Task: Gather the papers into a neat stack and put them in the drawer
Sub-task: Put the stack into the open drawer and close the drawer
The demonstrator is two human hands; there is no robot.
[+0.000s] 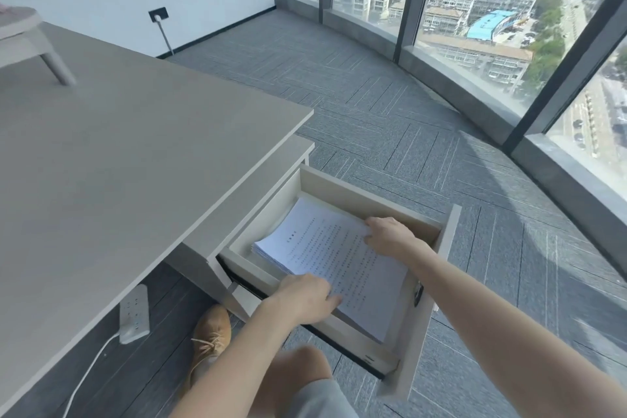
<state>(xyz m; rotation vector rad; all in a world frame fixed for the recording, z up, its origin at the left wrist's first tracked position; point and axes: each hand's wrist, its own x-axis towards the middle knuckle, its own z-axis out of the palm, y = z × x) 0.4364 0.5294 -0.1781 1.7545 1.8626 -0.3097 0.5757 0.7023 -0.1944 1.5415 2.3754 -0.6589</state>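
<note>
A view looking down from a person's head. Nearest the camera, a bare knee in grey shorts and a tan lace-up shoe on dark flooring under the desk, just beside a white power strip fixed to the underside edge of the desk, its white cable trailing down. Two bare forearms reach forward into a pale wooden drawer that is pulled fully out from under the desk. The left hand rests on the near edge of a neat stack of white printed papers, its fingers closed over that edge, with the thumb side on top. The right hand holds the far right edge of the same stack, fingers curled around it. The stack sits inside the drawer, tilted, its left corner raised against the drawer's side wall and the sheets' edges aligned. To the left spreads the bare grey tabletop, with the leg of a grey monitor riser at its far corner. Beyond lies grey patterned carpet, a white wall with a black socket plate, and curved floor-to-ceiling windows overlooking city buildings far below
</note>
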